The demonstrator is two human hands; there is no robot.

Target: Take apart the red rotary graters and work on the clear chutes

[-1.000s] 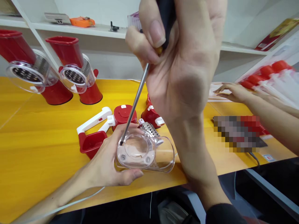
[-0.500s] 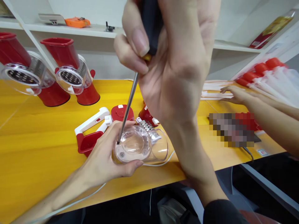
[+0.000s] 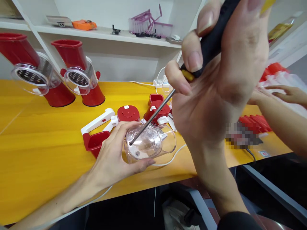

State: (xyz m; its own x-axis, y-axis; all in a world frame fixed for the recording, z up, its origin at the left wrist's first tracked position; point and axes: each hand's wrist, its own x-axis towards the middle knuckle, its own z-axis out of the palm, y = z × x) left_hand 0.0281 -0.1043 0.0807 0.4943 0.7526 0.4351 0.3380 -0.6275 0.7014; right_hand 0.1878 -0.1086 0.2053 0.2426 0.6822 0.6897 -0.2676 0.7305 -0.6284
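My left hand point(image 3: 117, 153) grips a clear plastic housing point(image 3: 157, 142) by its left end, fingers behind and thumb along the near side. In my right hand point(image 3: 216, 73) is a screwdriver point(image 3: 159, 110) with a black and yellow handle. Its long steel shaft slants down to the left, and the tip meets a screw spot at the left of the housing. Another screw hole shows just below the tip. Close behind the housing lie a red round-cornered part point(image 3: 128, 113), a white crank handle point(image 3: 98, 122) and a red hopper point(image 3: 97, 142).
Two red rotary graters point(image 3: 88, 73) stand at the back left. A power strip point(image 3: 161, 83) and a red grater base point(image 3: 157, 110) are behind the housing. White cable crosses the table's front. On the right are another person's arms point(image 3: 283, 115), red coiled parts point(image 3: 256, 124) and a blurred patch.
My right hand and the screwdriver handle have swung right, so the shaft leans lower; its tip stays on the housing. The view has shifted slightly. The other person's hands have moved.
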